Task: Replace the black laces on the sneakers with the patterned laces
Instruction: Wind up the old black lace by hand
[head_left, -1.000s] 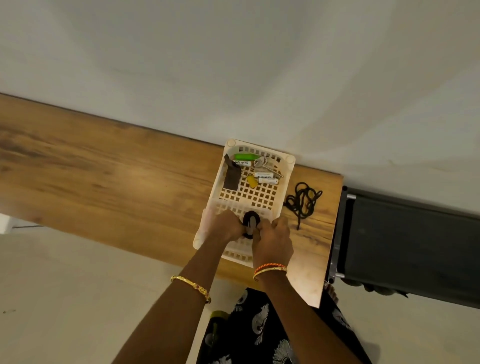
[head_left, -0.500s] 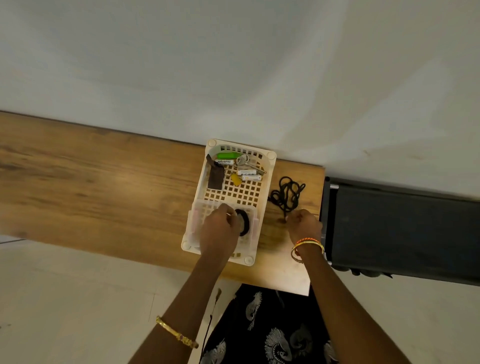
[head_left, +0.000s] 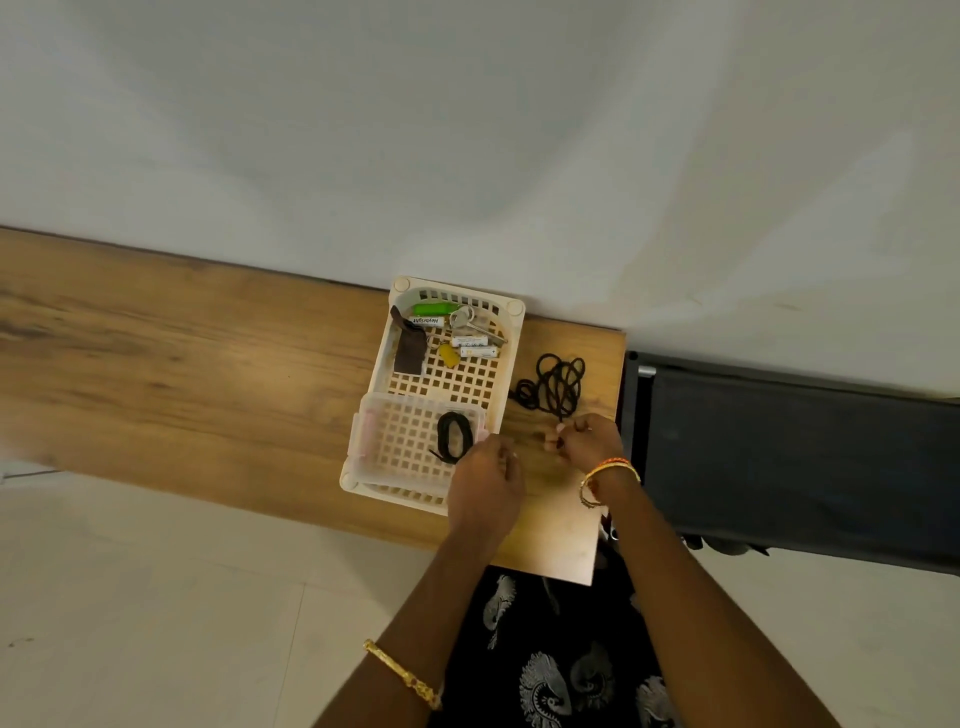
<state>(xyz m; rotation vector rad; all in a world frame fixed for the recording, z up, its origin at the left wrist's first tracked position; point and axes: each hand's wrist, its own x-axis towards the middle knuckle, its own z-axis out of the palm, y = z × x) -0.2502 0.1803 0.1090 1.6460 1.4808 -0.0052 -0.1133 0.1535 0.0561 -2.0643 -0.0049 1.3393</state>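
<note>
A coiled black lace (head_left: 453, 436) lies in a clear inner tray (head_left: 371, 439) at the front of a cream plastic basket (head_left: 511, 332). A second, loose black lace (head_left: 553, 387) lies tangled on the wooden table (head_left: 208, 374), right of the basket. My right hand (head_left: 589, 441) pinches the near end of this loose lace. My left hand (head_left: 485, 483) hovers over the basket's front right corner with loosely curled fingers, holding nothing. No sneakers or patterned laces are in view.
The back of the basket holds a green lighter (head_left: 434, 308), keys (head_left: 470, 322), batteries (head_left: 475, 347), a yellow tag (head_left: 448, 355) and a brown strap (head_left: 408, 348). A dark panel (head_left: 789, 457) stands right of the table. A white wall rises behind.
My left hand has let go of the coiled lace, left it in the tray and moved right. My right hand now pinches the end of the loose lace on the table.
</note>
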